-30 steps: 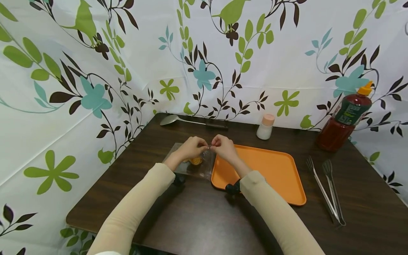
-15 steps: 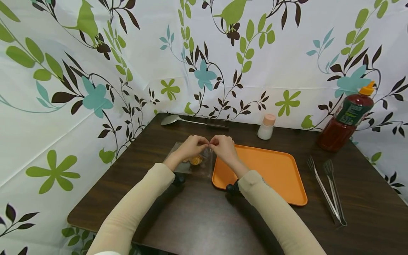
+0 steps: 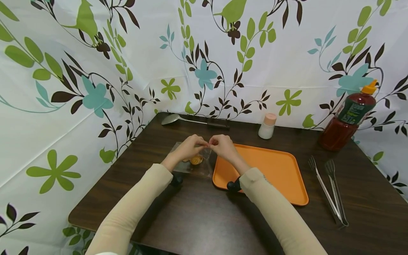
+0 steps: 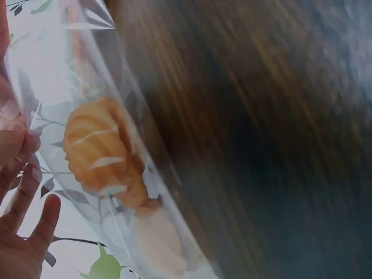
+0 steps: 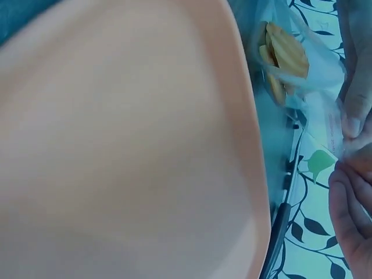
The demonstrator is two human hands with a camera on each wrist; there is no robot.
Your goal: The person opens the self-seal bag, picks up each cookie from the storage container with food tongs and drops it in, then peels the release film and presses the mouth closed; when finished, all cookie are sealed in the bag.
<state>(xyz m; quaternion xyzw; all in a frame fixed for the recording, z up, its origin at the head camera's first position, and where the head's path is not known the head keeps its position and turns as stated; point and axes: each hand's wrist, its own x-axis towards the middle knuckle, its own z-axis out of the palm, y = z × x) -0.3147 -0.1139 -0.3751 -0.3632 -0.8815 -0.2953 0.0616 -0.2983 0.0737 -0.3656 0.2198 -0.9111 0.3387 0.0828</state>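
Observation:
A clear plastic bag (image 3: 201, 171) hangs beneath my two hands over the left-middle of the table. Inside it is a ridged, golden-brown piece of food (image 4: 96, 142), with a paler piece (image 4: 158, 243) beside it. My left hand (image 3: 190, 147) pinches the bag's upper edge between thumb and fingers. Right beside it, my right hand (image 3: 223, 146) pinches the same edge, fingertips of both hands meeting. From the right wrist view, the gathered film (image 5: 326, 125) runs up to the fingertips. The exact grip of each finger is partly hidden.
An orange tray (image 3: 271, 170) lies right of the bag, under my right forearm. Metal tongs (image 3: 329, 198) lie farther right. A red sauce bottle (image 3: 338, 132), a white shaker (image 3: 267, 126) and a dark-handled spoon (image 3: 191, 121) stand or lie along the back by the patterned sheet.
Both hands stay together at the bag's edge, with only small movements of the fingertips. The head view has shifted very slightly.

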